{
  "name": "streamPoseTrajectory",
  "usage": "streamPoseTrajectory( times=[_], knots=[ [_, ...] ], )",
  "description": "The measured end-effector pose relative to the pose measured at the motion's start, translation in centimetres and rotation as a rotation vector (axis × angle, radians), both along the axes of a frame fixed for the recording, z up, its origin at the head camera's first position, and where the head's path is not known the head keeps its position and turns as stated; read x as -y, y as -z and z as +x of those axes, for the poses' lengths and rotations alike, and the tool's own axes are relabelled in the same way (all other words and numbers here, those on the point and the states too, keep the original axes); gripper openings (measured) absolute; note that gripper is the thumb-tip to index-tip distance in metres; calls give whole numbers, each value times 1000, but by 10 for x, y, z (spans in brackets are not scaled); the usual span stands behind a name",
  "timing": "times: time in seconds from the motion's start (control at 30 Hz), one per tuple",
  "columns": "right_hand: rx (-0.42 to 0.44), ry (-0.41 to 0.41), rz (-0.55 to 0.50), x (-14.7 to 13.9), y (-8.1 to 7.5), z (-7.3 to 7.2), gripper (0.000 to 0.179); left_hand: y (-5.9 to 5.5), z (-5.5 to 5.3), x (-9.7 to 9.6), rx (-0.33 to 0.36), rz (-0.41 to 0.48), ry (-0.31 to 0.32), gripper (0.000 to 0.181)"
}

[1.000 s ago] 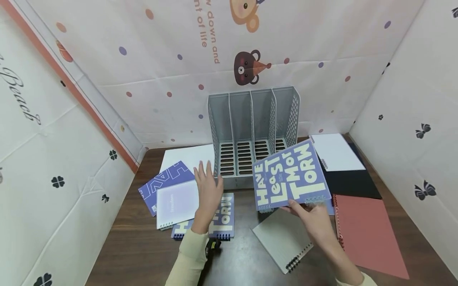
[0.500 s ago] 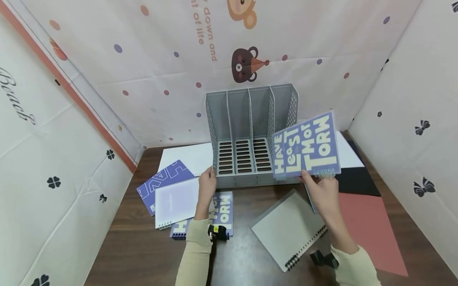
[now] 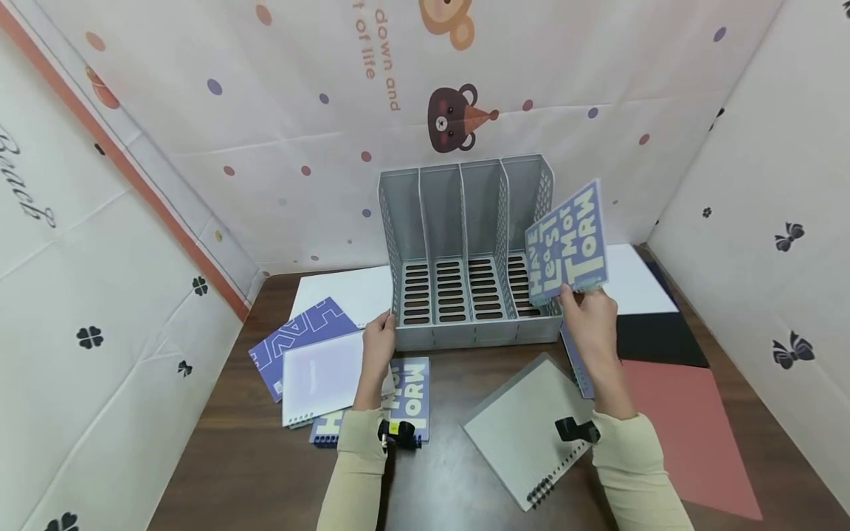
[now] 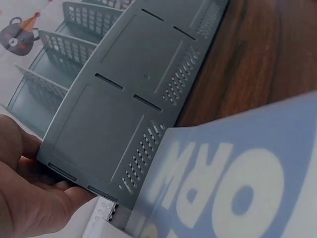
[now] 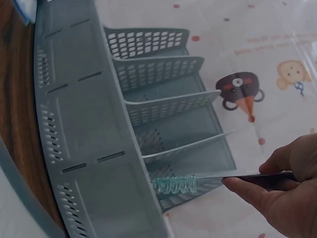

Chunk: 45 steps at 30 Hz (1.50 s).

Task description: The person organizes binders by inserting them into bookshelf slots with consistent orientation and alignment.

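Observation:
My right hand (image 3: 591, 321) pinches a blue spiral notebook (image 3: 569, 237) with large pale lettering. It is held tilted at the rightmost compartment of a grey file rack (image 3: 474, 337). In the right wrist view the notebook is edge-on, and its clear teal coil (image 5: 176, 185) reaches in over the rack's front wall. With thumb and fingers, my left hand (image 3: 378, 345) grips the rack's front left corner; the left wrist view shows that hand (image 4: 34, 191) close up. Four-sided slotted floors show in the rack's compartments.
On the left lie a white notebook (image 3: 322, 376), a purple booklet (image 3: 302, 339) and another blue lettered notebook (image 3: 412, 398). To the right are a grey spiral notebook (image 3: 527, 428), a red one (image 3: 690, 435), a black cover (image 3: 657, 339) and a white pad (image 3: 637, 276).
My left hand has come down onto the rack's left corner and grips it. My right hand has carried the blue notebook up and forward to the rightmost compartment, turning it more edge-on.

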State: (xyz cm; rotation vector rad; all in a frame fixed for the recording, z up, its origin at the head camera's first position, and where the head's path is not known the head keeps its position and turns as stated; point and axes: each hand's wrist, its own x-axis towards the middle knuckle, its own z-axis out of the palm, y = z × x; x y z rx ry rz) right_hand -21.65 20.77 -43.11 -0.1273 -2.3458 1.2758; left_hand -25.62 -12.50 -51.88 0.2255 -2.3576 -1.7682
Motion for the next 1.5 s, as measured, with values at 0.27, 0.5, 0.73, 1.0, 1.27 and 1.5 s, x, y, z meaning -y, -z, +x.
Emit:
streamPoseTrajectory(
  times=[0.27,0.5,0.73,1.0,1.27,1.5],
  knots=[
    [-22,29,-27,3,17,-6,35,2,8,-6,-2,25,-30,38],
    [1,65,13,4,20,-11,32,0,8,-11,2,5,-48,39],
    [-30,71,37,2,19,-17,28,-4,5,-8,15,-25,-42,40],
    [14,58,40,7,36,-25,29,-6,4,1,19,3,-64,39],
    [22,58,85,6,46,-31,26,-3,-1,-2,23,28,-35,39],
    [22,58,116,7,54,-36,28,-1,-2,-2,14,2,-23,42]
  ],
)
